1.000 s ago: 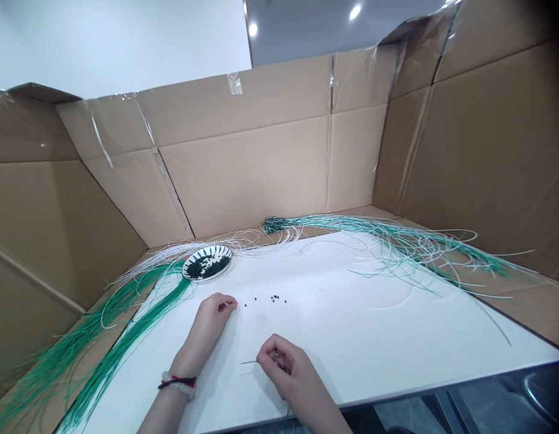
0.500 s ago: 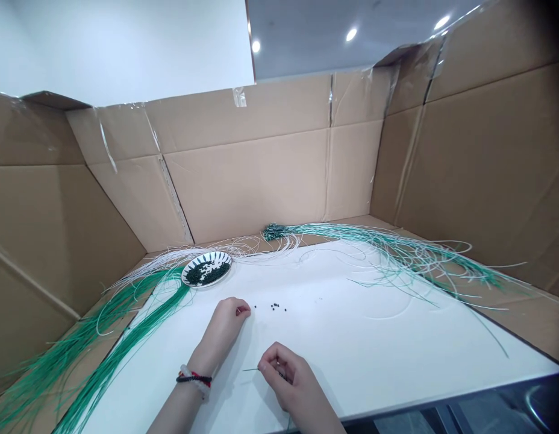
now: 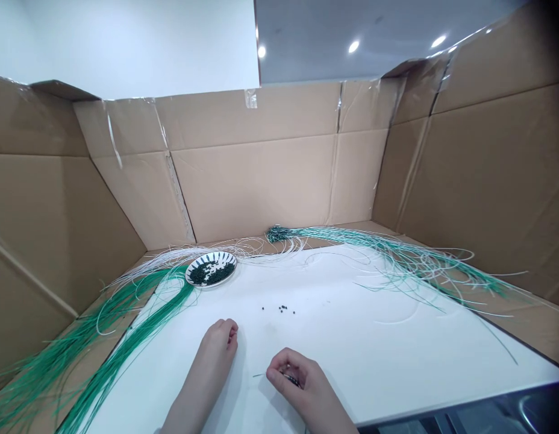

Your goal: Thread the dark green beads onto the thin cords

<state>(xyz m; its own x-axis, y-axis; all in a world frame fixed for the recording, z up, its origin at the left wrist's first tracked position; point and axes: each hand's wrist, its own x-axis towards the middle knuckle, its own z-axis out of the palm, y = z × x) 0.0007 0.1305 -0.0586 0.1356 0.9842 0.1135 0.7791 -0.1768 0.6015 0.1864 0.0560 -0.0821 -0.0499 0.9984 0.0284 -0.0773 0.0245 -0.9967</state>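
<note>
1) A thin green strand (image 3: 258, 375) juts from the right hand (image 3: 304, 381), its visible length running nearly crosswise, tip pointing left above the white worktop (image 3: 352, 343)
2) The right hand pinches that strand, fingers curled around something dark
3) The left hand (image 3: 220, 345) is narrow, fingers curled inward; I cannot tell whether it holds anything
4) Beyond the hands lie a few loose dark beads (image 3: 283, 308)
5) Farther off, a plate (image 3: 220, 257) holds many more, beside green strands (image 3: 139, 337)

Left grip (image 3: 221, 342), right grip (image 3: 305, 380): curled.
</note>
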